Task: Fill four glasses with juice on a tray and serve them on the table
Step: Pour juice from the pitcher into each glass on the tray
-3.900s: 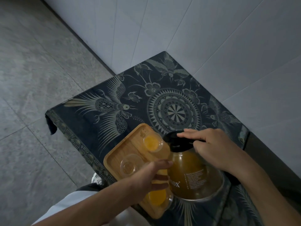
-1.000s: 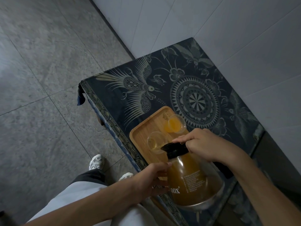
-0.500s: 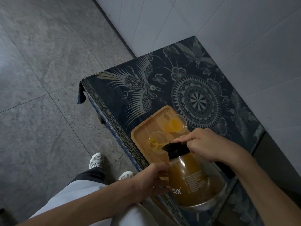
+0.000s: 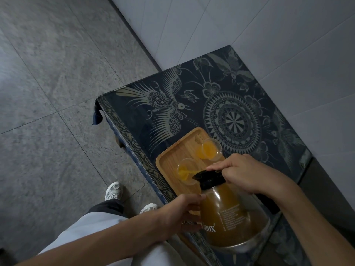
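We find the right hand point(image 4: 243, 174) closed over the black lid of the juice pitcher point(image 4: 228, 215), the left hand point(image 4: 180, 215) gripping its glass side. A thin stream falls into the near glass point(image 4: 185, 170) on the wooden tray point(image 4: 172, 153); the far glass point(image 4: 210, 148) holds juice. The tray rests on the patterned table point(image 4: 163, 110).

grey floor tiles point(image 4: 48, 93), white wall point(image 4: 269, 35), sneakers point(image 4: 114, 191)
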